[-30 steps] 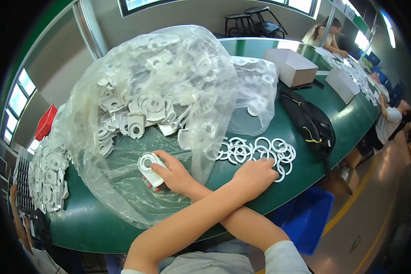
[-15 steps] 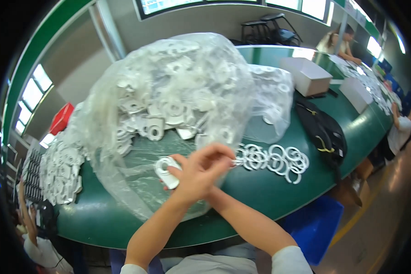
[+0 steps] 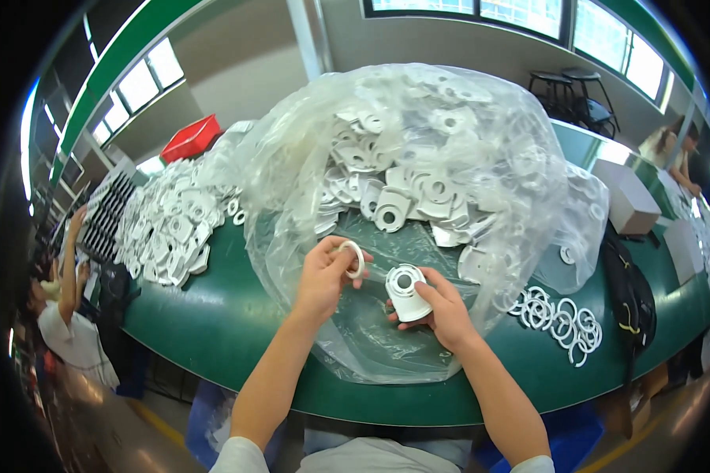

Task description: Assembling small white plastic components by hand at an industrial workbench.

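Note:
Between the thumb and fingers of my left hand [image 3: 323,276] is a thin white ring [image 3: 360,260], held upright. A white plastic part [image 3: 408,306] with a rounded end and a round hole sits in my right hand [image 3: 448,309], its holed face turned up and my thumb on its edge. The two pieces are a short gap apart, above a large clear plastic bag [image 3: 371,359] spread on the green table. Inside the bag lies a heap of similar white parts [image 3: 438,189]. A loose cluster of white rings [image 3: 564,322] lies right of my right hand.
At the left is another pile of white parts [image 3: 170,225], with a red bin [image 3: 191,139] behind it. A black bag [image 3: 629,284] and white boxes [image 3: 633,201] stand at the right on the green table [image 3: 229,331]. People are at the far left and far right.
My forearms have uncrossed. My left hand has come back from the ring cluster with a ring, and my right hand has moved rightward with the white part. The view has turned left.

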`<action>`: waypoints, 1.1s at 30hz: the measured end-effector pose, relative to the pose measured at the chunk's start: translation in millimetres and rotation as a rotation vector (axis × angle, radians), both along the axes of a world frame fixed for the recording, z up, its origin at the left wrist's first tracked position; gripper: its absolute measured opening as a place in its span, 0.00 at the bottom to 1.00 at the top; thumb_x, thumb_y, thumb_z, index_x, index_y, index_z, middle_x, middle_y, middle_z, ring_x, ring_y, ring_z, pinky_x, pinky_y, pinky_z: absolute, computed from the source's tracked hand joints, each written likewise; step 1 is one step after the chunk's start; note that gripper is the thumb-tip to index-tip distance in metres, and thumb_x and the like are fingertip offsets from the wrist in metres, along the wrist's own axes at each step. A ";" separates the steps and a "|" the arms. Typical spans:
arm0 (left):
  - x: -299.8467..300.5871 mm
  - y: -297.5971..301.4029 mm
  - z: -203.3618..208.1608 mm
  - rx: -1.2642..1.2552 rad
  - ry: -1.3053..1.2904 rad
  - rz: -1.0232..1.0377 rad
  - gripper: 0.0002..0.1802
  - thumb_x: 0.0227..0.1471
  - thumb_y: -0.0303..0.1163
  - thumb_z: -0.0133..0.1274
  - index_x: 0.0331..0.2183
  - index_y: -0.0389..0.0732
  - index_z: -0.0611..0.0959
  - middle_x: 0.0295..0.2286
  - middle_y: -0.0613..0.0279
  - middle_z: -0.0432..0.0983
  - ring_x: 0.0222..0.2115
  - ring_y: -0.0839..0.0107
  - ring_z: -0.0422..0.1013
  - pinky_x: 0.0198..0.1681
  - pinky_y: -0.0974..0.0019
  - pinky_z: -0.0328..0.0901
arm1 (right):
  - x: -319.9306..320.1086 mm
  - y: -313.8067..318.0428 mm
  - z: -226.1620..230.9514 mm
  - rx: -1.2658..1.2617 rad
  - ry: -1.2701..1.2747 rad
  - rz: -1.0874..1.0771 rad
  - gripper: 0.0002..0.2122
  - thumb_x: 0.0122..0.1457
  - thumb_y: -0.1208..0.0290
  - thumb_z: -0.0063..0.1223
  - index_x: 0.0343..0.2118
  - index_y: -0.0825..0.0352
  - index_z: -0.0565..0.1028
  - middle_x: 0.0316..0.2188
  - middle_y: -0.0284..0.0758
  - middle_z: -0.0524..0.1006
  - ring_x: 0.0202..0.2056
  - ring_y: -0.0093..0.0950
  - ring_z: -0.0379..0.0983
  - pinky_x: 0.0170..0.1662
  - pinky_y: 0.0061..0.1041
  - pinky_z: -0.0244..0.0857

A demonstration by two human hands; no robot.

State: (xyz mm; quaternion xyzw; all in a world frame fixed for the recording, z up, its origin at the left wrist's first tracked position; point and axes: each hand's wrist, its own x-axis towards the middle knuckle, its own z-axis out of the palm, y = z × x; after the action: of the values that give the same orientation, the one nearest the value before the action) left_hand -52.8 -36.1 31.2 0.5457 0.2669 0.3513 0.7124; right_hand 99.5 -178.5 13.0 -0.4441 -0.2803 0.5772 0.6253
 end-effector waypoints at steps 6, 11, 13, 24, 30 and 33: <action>-13.2 -7.4 17.0 0.222 0.378 -0.123 0.11 0.51 0.25 0.47 0.37 0.35 0.79 0.19 0.69 0.72 0.16 0.84 0.64 0.16 0.79 0.57 | -10.2 -1.5 7.8 0.012 0.008 0.088 0.24 0.51 0.80 0.35 0.55 0.71 0.56 0.39 0.51 0.73 0.35 0.41 0.76 0.35 0.33 0.74; -12.3 -5.1 16.1 0.067 0.235 -0.276 0.14 0.51 0.25 0.49 0.42 0.36 0.78 0.21 0.70 0.73 0.18 0.86 0.63 0.16 0.79 0.55 | -8.8 -5.1 10.8 -0.005 -0.012 0.087 0.26 0.48 0.83 0.36 0.55 0.71 0.55 0.39 0.52 0.73 0.36 0.42 0.76 0.37 0.34 0.74; -13.9 -5.6 16.4 0.056 0.242 -0.274 0.14 0.52 0.26 0.50 0.43 0.35 0.77 0.23 0.68 0.75 0.18 0.86 0.64 0.17 0.80 0.57 | -9.9 -4.8 7.0 -0.014 -0.031 0.089 0.28 0.47 0.85 0.36 0.55 0.71 0.55 0.39 0.52 0.73 0.36 0.41 0.76 0.37 0.34 0.74; -0.2 -25.6 3.8 0.772 0.229 -0.004 0.07 0.45 0.22 0.57 0.32 0.37 0.83 0.22 0.66 0.71 0.19 0.81 0.66 0.21 0.76 0.60 | -16.7 -5.2 9.8 -0.003 -0.024 0.151 0.29 0.45 0.87 0.36 0.56 0.72 0.55 0.39 0.52 0.73 0.35 0.42 0.76 0.36 0.33 0.74; 3.2 -28.3 -4.2 0.840 0.206 0.002 0.09 0.43 0.22 0.59 0.32 0.39 0.84 0.24 0.62 0.72 0.20 0.76 0.68 0.22 0.74 0.61 | -17.8 -4.2 8.1 -0.001 -0.040 0.162 0.30 0.45 0.88 0.35 0.56 0.72 0.54 0.39 0.52 0.73 0.35 0.42 0.76 0.35 0.32 0.74; 4.1 -30.0 -5.8 0.901 0.236 0.033 0.10 0.42 0.21 0.59 0.32 0.39 0.84 0.23 0.62 0.72 0.21 0.74 0.69 0.22 0.73 0.63 | -17.3 -4.3 7.0 0.011 -0.040 0.162 0.29 0.46 0.88 0.36 0.56 0.72 0.54 0.39 0.52 0.73 0.35 0.42 0.76 0.35 0.32 0.74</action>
State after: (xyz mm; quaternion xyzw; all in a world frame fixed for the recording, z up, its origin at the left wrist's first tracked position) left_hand -48.7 -66.0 25.4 0.8326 0.1755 0.3791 0.3637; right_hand 82.1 -182.8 20.0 -0.4280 -0.3309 0.6154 0.5732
